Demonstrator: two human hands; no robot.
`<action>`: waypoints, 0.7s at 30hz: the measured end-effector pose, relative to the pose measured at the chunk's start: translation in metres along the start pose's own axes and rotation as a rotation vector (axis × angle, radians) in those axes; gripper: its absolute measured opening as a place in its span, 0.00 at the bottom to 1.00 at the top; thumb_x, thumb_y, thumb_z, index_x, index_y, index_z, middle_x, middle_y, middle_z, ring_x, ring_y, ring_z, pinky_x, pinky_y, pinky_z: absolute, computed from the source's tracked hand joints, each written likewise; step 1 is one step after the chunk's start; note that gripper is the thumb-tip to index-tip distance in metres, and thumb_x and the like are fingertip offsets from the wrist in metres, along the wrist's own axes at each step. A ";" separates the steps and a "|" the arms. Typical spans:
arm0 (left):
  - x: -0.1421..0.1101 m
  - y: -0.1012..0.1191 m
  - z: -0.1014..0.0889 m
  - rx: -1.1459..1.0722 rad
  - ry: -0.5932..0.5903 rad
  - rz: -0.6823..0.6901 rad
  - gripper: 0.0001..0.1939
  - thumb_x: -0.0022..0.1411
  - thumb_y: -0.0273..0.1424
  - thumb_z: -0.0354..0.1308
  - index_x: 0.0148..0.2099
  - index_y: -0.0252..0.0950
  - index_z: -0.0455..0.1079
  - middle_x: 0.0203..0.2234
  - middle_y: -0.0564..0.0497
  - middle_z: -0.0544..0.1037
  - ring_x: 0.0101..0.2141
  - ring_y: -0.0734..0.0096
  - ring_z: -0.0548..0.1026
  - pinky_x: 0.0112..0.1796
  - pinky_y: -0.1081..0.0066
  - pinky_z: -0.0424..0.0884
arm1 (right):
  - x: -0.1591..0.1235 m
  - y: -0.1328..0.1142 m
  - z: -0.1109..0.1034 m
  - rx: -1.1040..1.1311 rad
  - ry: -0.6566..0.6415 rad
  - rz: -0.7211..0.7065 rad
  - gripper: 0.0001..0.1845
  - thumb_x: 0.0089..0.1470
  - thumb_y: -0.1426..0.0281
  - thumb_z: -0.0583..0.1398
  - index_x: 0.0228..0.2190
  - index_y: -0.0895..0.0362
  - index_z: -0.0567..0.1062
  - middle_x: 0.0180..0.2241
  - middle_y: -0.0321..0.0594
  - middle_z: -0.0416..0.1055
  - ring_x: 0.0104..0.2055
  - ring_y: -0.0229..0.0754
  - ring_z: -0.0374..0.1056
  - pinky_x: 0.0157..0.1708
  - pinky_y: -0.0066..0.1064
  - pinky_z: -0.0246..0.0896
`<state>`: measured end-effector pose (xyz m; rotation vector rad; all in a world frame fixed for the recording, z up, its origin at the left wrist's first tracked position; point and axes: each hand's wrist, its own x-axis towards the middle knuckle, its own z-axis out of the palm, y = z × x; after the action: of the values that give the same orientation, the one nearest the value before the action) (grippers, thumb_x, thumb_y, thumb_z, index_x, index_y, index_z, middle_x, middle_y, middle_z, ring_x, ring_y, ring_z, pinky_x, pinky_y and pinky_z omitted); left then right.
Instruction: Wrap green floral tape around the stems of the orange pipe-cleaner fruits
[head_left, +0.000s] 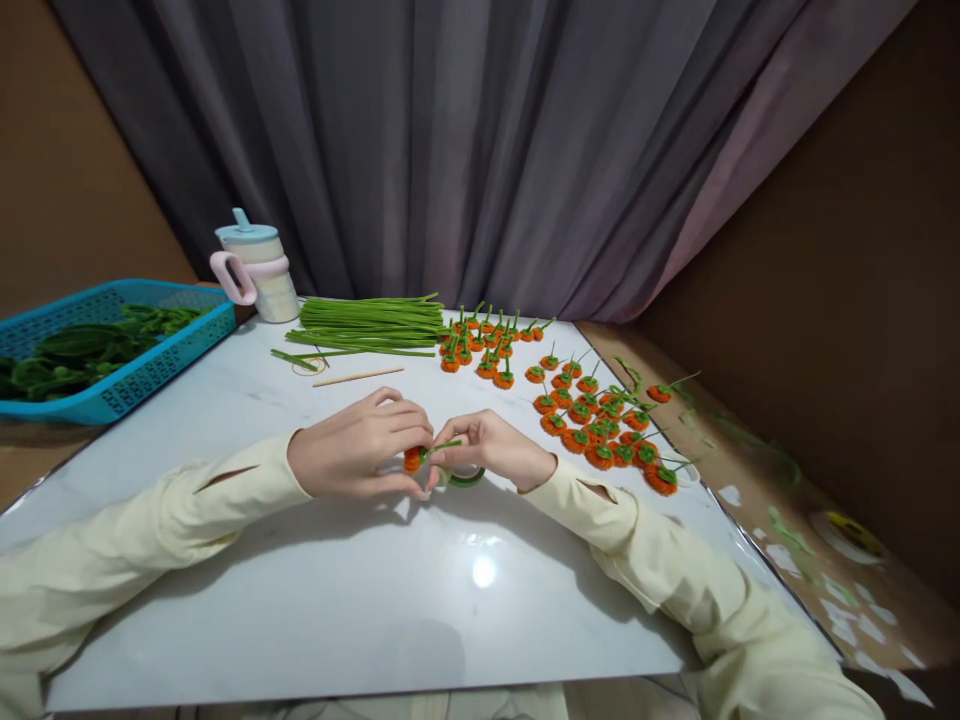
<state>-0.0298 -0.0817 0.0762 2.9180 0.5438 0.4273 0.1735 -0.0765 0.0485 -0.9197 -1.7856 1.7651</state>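
Between the fingers of my left hand (367,445) is a small orange fuzzy pumpkin (412,459), apparently made of pipe cleaner, lying tilted with its top to the right. Its green stem (450,444) points toward my right hand (487,450), whose thumb and forefinger are pinched together around the stem's base. Whether a strip of tape is also in that pinch cannot be made out. Just below the right fingers, partly covered by them, a round green-edged roll (466,480) rests on the white table (322,600).
Finished-looking orange pumpkins (577,410) with upright stems stand in groups at back and right. Green pipe cleaners (367,325) lie in a bundle behind a thin wooden stick (358,377). A lidded cup (259,270) and a blue basket (150,375) of green pieces are left.
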 end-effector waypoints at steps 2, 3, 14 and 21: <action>0.000 0.002 0.003 -0.042 -0.006 -0.028 0.12 0.63 0.38 0.51 0.40 0.34 0.66 0.34 0.46 0.75 0.38 0.64 0.71 0.46 0.64 0.56 | 0.001 0.002 -0.001 0.003 -0.027 0.013 0.20 0.41 0.57 0.66 0.26 0.61 0.71 0.21 0.38 0.72 0.23 0.35 0.63 0.24 0.27 0.55; 0.000 0.003 0.004 -0.081 -0.007 -0.056 0.11 0.64 0.37 0.51 0.39 0.34 0.67 0.32 0.47 0.75 0.36 0.66 0.71 0.45 0.65 0.57 | 0.001 0.002 -0.001 -0.006 -0.043 0.011 0.19 0.41 0.57 0.65 0.26 0.61 0.71 0.22 0.39 0.73 0.23 0.34 0.62 0.24 0.26 0.54; 0.002 0.000 0.003 -0.475 -0.185 -0.440 0.09 0.56 0.31 0.52 0.34 0.34 0.73 0.27 0.53 0.77 0.31 0.72 0.72 0.36 0.77 0.64 | -0.007 -0.003 0.004 -0.575 -0.072 -0.294 0.05 0.54 0.73 0.58 0.30 0.60 0.73 0.25 0.38 0.75 0.28 0.35 0.66 0.36 0.28 0.58; 0.007 -0.005 -0.002 -0.660 -0.299 -0.555 0.10 0.54 0.32 0.54 0.34 0.32 0.73 0.28 0.53 0.78 0.31 0.72 0.72 0.35 0.79 0.65 | -0.006 0.009 0.003 -1.200 -0.026 -0.663 0.06 0.56 0.76 0.54 0.34 0.61 0.71 0.27 0.40 0.72 0.29 0.37 0.64 0.46 0.36 0.52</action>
<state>-0.0256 -0.0741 0.0786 2.0398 0.9125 0.0644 0.1762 -0.0831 0.0401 -0.5101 -2.7193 0.1985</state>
